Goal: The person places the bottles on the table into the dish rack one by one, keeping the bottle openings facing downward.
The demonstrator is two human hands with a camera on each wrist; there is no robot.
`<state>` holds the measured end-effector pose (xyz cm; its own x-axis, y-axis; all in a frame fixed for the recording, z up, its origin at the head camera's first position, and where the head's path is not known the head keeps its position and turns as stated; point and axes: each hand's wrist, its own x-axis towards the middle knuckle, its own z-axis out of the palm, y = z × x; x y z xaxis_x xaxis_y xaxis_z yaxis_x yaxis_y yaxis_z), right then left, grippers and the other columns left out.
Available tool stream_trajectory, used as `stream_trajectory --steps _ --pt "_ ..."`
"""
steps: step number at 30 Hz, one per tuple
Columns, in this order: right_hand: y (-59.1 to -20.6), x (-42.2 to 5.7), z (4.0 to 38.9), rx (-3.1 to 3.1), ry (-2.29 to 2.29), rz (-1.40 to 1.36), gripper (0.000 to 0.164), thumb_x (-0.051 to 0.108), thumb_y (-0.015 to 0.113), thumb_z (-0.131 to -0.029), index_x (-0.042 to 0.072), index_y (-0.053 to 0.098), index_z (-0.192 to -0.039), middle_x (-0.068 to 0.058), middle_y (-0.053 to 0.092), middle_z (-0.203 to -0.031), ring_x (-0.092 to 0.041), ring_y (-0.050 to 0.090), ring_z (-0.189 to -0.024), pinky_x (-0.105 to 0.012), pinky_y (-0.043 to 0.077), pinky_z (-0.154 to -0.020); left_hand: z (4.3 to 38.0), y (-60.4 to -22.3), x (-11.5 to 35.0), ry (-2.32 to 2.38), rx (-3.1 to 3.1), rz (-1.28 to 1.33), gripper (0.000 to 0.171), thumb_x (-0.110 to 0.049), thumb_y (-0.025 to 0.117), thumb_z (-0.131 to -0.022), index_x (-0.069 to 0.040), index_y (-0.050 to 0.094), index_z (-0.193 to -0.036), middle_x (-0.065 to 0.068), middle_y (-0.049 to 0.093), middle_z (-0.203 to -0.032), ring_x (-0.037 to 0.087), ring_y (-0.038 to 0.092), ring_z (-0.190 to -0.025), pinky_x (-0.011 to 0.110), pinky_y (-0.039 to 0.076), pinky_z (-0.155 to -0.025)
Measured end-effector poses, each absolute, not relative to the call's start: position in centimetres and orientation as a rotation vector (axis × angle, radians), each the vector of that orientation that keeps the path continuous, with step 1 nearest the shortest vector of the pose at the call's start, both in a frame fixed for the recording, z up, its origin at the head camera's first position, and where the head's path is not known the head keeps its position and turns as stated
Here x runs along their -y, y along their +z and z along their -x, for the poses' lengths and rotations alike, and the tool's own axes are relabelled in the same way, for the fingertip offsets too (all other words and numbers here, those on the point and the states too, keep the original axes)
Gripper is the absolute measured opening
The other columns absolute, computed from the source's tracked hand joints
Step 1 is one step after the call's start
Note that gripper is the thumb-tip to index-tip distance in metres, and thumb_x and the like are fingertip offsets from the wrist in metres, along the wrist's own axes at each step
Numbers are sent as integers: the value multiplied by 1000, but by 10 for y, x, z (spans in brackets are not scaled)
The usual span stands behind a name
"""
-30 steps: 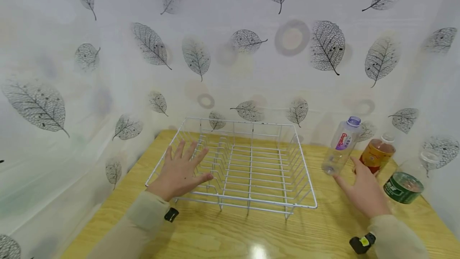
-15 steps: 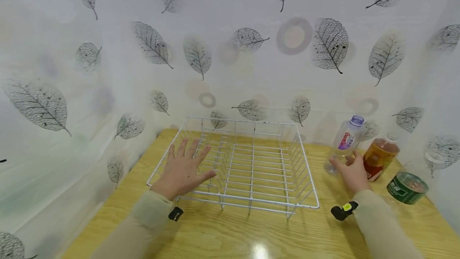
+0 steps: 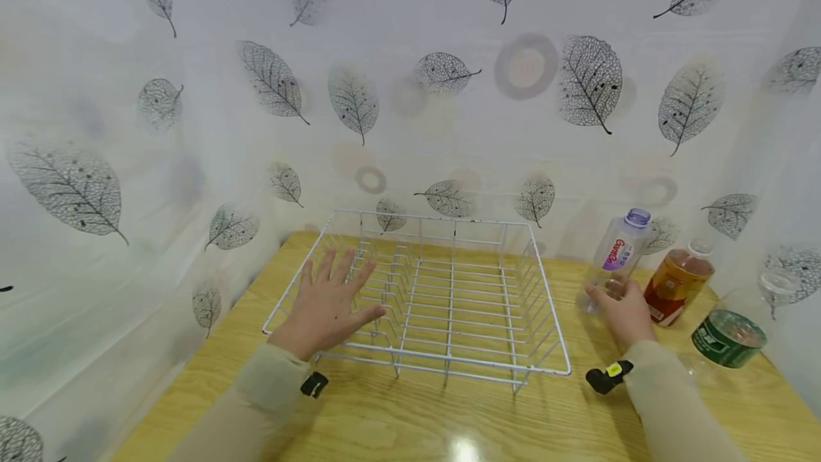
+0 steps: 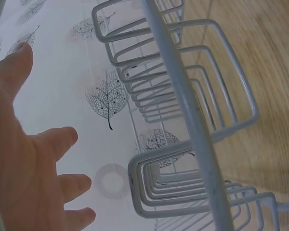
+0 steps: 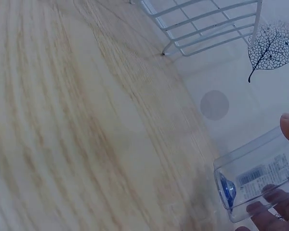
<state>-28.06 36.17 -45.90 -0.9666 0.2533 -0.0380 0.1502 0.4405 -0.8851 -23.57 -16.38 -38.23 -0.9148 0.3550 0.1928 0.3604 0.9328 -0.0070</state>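
My right hand (image 3: pixel 625 316) grips the lower part of a clear plastic bottle (image 3: pixel 616 255) that has a purple neck, no cap and a pink-and-purple label. In the right wrist view the thumb lies on one side of the bottle (image 5: pixel 253 168) and the fingers curl round the other. My left hand (image 3: pixel 323 309) is spread with straight fingers over the left side of a white wire dish rack (image 3: pixel 449 358). Its palm and fingers show beside the rack's wires in the left wrist view, holding nothing.
Right of the held bottle stands a bottle of amber drink (image 3: pixel 678 284). Farther right is a clear bottle with a green label (image 3: pixel 727 337). A wooden table (image 3: pixel 398 419) lies under everything, and a leaf-patterned sheet (image 3: pixel 410 134) hangs behind and at the sides.
My right hand has moved left from between the bottles and now grips the clear bottle with the purple neck. The left hand stays spread over the rack.
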Motion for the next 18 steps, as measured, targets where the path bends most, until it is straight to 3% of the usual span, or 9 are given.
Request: stream_trajectory --steps 9,14,18 --pt "-435 -351 257 2641 1396 184 92 57 59 -98 -6 24 -155 -32 35 -153 -53 38 -136 -69 36 -104 234 -385 164 -98 2864 587 89 -81 36 -92 -28 24 -163 16 13 -167 43 4 -152 71 2 -115" --pt "-418 -343 242 2618 1311 73 89 53 60 -99 2 20 -159 -31 40 -150 -53 42 -132 -70 43 -96 234 -381 162 -115 2822 612 87 -75 47 -93 -27 25 -163 17 16 -167 43 7 -152 70 3 -116" --pt "-403 -333 233 2618 1181 -48 86 49 62 -99 8 20 -162 -30 45 -145 -51 49 -127 -71 42 -96 234 -378 159 -108 2776 655 88 -77 43 -93 -26 27 -162 16 19 -166 43 9 -152 69 3 -117"
